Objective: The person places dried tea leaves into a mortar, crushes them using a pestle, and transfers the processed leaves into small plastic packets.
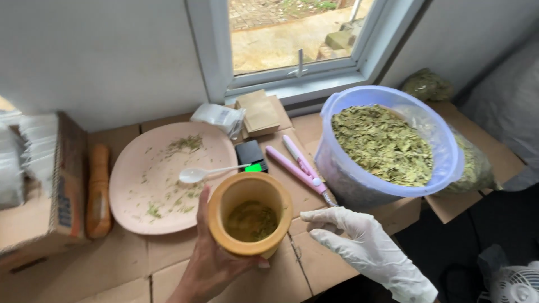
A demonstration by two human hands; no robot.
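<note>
My bare left hand (210, 262) grips a round wooden mortar (250, 213) from below and holds it above the cardboard surface. Some crushed green leaf lies at its bottom. My right hand (359, 241), in a white glove, hovers just right of the mortar with the fingers loosely apart and nothing in them. A large clear plastic bucket (337, 163) full of dried green leaves stands to the right. A pink plate (135, 207) with leaf crumbs and a white plastic spoon (196, 174) lies to the left.
A small black scale (250, 154) and a pink sealing tool (300, 168) lie between plate and bucket. Brown paper pouches (258, 112) and a clear bag (219, 116) sit by the window. A wooden pestle (99, 191) and a cardboard box (62, 185) are at left. A white fan (514, 283) is at lower right.
</note>
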